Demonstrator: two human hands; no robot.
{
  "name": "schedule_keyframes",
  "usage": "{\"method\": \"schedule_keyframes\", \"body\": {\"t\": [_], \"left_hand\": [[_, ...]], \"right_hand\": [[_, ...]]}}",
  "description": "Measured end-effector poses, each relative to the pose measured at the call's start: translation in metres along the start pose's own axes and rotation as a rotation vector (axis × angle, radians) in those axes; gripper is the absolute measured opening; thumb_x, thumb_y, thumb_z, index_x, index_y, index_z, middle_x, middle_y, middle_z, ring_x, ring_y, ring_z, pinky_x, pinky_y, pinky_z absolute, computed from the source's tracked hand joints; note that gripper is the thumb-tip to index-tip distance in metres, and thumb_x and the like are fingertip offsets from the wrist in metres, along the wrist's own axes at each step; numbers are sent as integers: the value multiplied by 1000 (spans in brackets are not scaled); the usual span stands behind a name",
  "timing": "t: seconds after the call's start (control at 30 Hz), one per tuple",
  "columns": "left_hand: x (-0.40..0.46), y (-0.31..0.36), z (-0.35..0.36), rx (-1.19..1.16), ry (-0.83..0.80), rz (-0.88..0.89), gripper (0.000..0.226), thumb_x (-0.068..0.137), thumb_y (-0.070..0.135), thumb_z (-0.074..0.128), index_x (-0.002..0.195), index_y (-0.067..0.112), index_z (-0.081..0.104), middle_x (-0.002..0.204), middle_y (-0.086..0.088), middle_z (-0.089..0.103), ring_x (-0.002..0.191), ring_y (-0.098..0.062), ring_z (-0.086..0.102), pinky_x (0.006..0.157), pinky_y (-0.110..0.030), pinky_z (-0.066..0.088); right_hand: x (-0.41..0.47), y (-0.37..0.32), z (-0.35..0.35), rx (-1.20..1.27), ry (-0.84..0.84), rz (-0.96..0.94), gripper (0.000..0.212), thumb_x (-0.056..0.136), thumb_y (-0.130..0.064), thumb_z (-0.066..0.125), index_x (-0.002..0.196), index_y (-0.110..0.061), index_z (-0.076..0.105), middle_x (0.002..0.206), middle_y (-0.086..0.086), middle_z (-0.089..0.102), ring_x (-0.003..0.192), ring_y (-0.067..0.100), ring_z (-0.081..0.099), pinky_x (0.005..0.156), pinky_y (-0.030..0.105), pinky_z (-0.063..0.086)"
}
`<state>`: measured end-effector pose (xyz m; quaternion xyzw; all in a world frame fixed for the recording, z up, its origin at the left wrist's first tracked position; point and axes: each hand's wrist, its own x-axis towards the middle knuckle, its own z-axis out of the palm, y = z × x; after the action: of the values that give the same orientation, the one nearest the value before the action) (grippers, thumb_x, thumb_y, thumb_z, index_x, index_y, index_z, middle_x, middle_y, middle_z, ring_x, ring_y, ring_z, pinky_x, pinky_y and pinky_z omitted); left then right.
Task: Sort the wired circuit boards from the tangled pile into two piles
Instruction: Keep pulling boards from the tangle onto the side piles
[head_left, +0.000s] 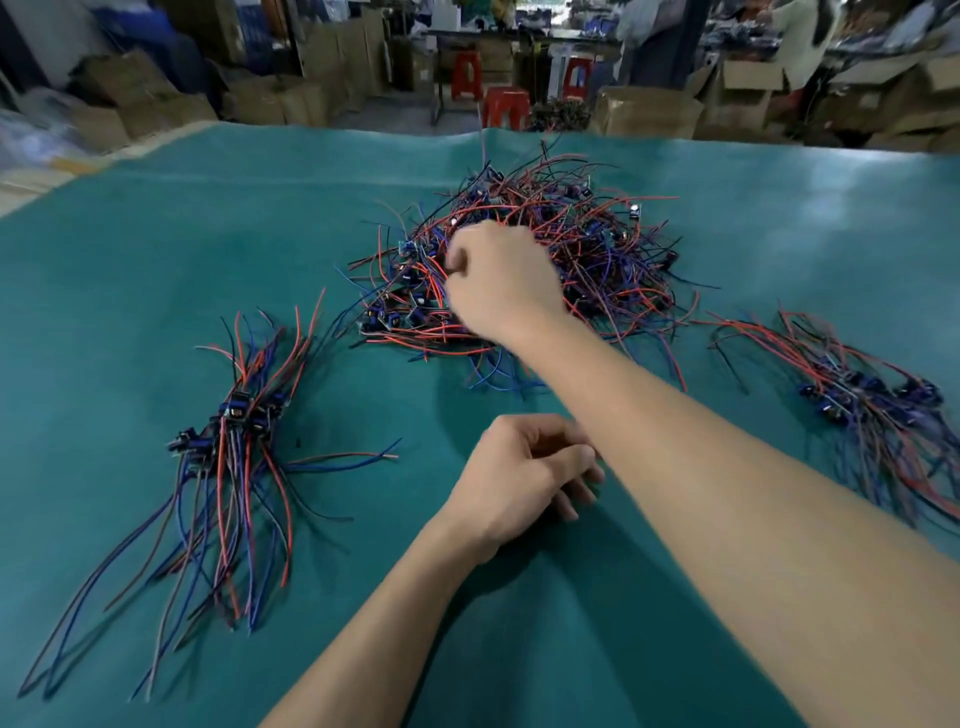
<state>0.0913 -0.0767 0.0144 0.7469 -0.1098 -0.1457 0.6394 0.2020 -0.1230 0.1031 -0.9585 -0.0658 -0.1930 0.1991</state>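
Boards with red, blue and black leads are being dealt with at the tangle (524, 260) in the middle of the desk (156, 218). The right grip (501, 283) is curled down into the near left of that heap; its fingers are hidden among the wires, so whether a board or a lead is pinched cannot be told. The left grip (519, 475) is held just above the desk nearer the body, fingers loosely curled, nothing seen in it. A sorted pile (234, 431) is laid out to the left and another pile (872, 410) to the right, both well apart from the heap. The pieces are judged light, the boards stiff and the leads limp and prone to snagging. Hold is best taken on a board's edges, since a pulled wire would likely drag neighbours along or strain a solder joint.
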Motion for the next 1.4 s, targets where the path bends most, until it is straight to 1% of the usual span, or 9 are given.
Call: {"method": "schedule_keyframes", "body": {"t": [0.1, 0.3, 0.5, 0.67, 0.8, 0.93, 1.03, 1.23, 1.4], "left_hand": [[-4, 1, 0, -121, -76, 39, 15, 95, -1, 56, 93, 1, 71, 76, -10, 69, 59, -16, 63, 50, -23, 50], [-3, 0, -2, -180, -86, 39, 14, 95, -2, 55, 95, -4, 70, 78, -11, 70, 58, -14, 62, 48, -20, 48], [-3, 0, -2, -275, -49, 31, 13, 94, -3, 56, 99, -3, 68, 80, -12, 70, 61, -16, 63, 48, -21, 48], [2, 5, -4, -564, 92, -23, 18, 98, 2, 54, 115, 1, 61, 94, -18, 72, 74, -21, 70, 56, -25, 56], [4, 7, -7, -683, 98, -63, 26, 103, 19, 50, 96, 3, 69, 90, -17, 71, 73, -19, 69, 65, -25, 58], [3, 3, -9, -657, 64, -63, 20, 101, 10, 50, 98, 1, 68, 102, -25, 70, 86, -24, 70, 78, -28, 60], [5, 2, -10, -653, 37, -76, 21, 102, 7, 47, 106, 0, 66, 97, -20, 72, 79, -21, 72, 70, -25, 58], [-1, 6, -9, -594, -158, -75, 24, 95, 17, 57, 112, 0, 59, 89, -11, 73, 67, -12, 66, 54, -16, 46], [-6, 11, -11, -613, -182, -104, 36, 93, 25, 59, 117, -1, 61, 102, -18, 73, 75, -15, 70, 59, -18, 50]], "right_hand": [[8, 47, -4, -141, 31, 69, 18, 91, -12, 65, 109, -15, 67, 111, 6, 63, 97, 26, 57, 74, 36, 49], [20, 79, 1, 127, 0, 269, 16, 88, -10, 70, 99, -21, 73, 107, 10, 73, 94, 28, 69, 87, 35, 57], [5, 92, -48, 457, 55, 362, 17, 79, -7, 72, 68, -19, 75, 63, 2, 74, 48, 7, 65, 54, 21, 51], [-84, 85, -68, 240, 150, 60, 12, 79, -15, 76, 73, -25, 76, 60, -13, 68, 57, -3, 63, 61, 10, 47], [-142, 69, -40, 221, -15, -75, 12, 81, -11, 75, 86, -19, 81, 72, 1, 70, 64, 20, 64, 66, 36, 53], [-145, 80, -34, 528, -99, 38, 11, 79, -12, 80, 83, -23, 83, 74, -12, 73, 69, 0, 67, 69, 15, 48], [-139, 94, -38, 773, -70, 184, 6, 79, -20, 76, 79, -22, 81, 76, -5, 77, 76, 11, 73, 76, 32, 55], [-140, 93, -27, 1025, -182, 326, 11, 80, -27, 81, 87, -19, 80, 69, -2, 72, 54, 12, 60, 51, 17, 43], [-139, 97, -25, 1204, -171, 376, 22, 77, -32, 82, 81, -11, 81, 81, 15, 74, 66, 21, 60, 56, 28, 45]]}}
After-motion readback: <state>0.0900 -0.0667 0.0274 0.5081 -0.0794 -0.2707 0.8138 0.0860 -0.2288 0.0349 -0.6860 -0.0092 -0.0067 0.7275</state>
